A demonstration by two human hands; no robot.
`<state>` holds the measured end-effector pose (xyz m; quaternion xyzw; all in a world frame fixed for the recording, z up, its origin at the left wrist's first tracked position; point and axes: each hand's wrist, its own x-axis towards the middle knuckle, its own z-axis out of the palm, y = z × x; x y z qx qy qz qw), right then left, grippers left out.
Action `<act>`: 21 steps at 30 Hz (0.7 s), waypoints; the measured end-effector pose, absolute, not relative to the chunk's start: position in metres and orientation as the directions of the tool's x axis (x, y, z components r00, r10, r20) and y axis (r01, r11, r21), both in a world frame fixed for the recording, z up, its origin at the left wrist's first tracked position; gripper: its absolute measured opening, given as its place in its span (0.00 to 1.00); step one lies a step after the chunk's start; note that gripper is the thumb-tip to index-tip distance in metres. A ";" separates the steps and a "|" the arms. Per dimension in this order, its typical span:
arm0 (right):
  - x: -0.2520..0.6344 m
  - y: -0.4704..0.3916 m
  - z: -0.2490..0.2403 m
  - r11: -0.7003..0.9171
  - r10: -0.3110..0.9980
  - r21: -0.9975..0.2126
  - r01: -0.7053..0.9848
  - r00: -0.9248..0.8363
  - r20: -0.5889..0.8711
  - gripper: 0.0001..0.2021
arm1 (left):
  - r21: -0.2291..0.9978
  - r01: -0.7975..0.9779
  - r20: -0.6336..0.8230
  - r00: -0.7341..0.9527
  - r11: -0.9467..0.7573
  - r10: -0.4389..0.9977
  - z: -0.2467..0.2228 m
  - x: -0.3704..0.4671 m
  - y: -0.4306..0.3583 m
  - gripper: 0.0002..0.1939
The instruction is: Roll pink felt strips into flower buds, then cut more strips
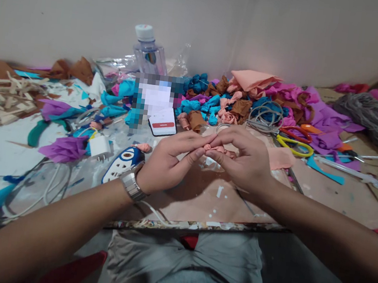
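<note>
My left hand [172, 160] and my right hand [243, 155] meet over the table, fingertips together. Between them they pinch a small twisted piece of peach crepe paper [220, 150], partly covered by the fingers. A metal watch is on my left wrist. Just right of my right hand lies a flat peach paper strip [280, 158]. A small peach paper twist [142, 147] rests by the blue and white power socket [123, 163], left of my left hand.
Behind the hands are a phone [163, 122], a bottle [150, 53] and heaped coloured crepe paper [215, 103]. Yellow-handled scissors [294, 146], a glue gun or similar clear tool [362, 176] and grey yarn [373, 119] lie right. Wood sticks [6, 99] and a white charger [100, 146] are left.
</note>
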<state>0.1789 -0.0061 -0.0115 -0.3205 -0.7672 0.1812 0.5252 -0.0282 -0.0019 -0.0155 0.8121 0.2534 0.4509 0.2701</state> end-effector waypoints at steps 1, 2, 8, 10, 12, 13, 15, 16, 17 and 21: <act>0.179 -0.006 -0.011 0.727 0.684 -0.619 0.298 -0.237 0.689 0.06 | 0.669 0.162 0.590 0.478 -0.726 0.651 -0.016 -0.028 -0.002 0.22; 0.178 -0.006 -0.011 0.727 0.684 -0.620 0.296 -0.230 0.692 0.07 | 0.670 0.158 0.583 0.491 -0.725 0.647 -0.016 -0.028 -0.002 0.23; 0.178 -0.004 -0.010 0.745 0.662 -0.599 0.295 -0.212 0.719 0.09 | 0.657 0.158 0.549 0.571 -0.738 0.611 -0.016 -0.029 -0.003 0.27; 0.178 -0.004 -0.010 0.747 0.659 -0.594 0.299 -0.210 0.723 0.10 | 0.639 0.152 0.553 0.590 -0.754 0.588 -0.015 -0.029 -0.004 0.28; 0.178 -0.004 -0.011 0.751 0.653 -0.588 0.301 -0.207 0.728 0.10 | 0.621 0.141 0.563 0.604 -0.771 0.564 -0.015 -0.029 -0.003 0.29; 0.178 -0.004 -0.011 0.752 0.651 -0.586 0.301 -0.203 0.731 0.10 | 0.617 0.131 0.566 0.611 -0.776 0.553 -0.015 -0.029 -0.003 0.30; 0.179 -0.005 -0.011 0.756 0.646 -0.583 0.299 -0.191 0.739 0.09 | 0.623 0.108 0.561 0.628 -0.775 0.539 -0.015 -0.029 -0.003 0.31; 0.179 -0.005 -0.011 0.758 0.642 -0.579 0.300 -0.185 0.744 0.08 | 0.632 0.099 0.554 0.636 -0.769 0.537 -0.015 -0.029 -0.002 0.32; 0.179 -0.006 -0.010 0.760 0.638 -0.575 0.304 -0.182 0.748 0.08 | 0.642 0.091 0.545 0.644 -0.761 0.537 -0.015 -0.029 -0.002 0.33; 0.179 -0.007 -0.008 0.765 0.629 -0.551 0.332 -0.203 0.750 0.07 | 0.660 0.077 0.526 0.662 -0.747 0.533 -0.015 -0.029 -0.002 0.34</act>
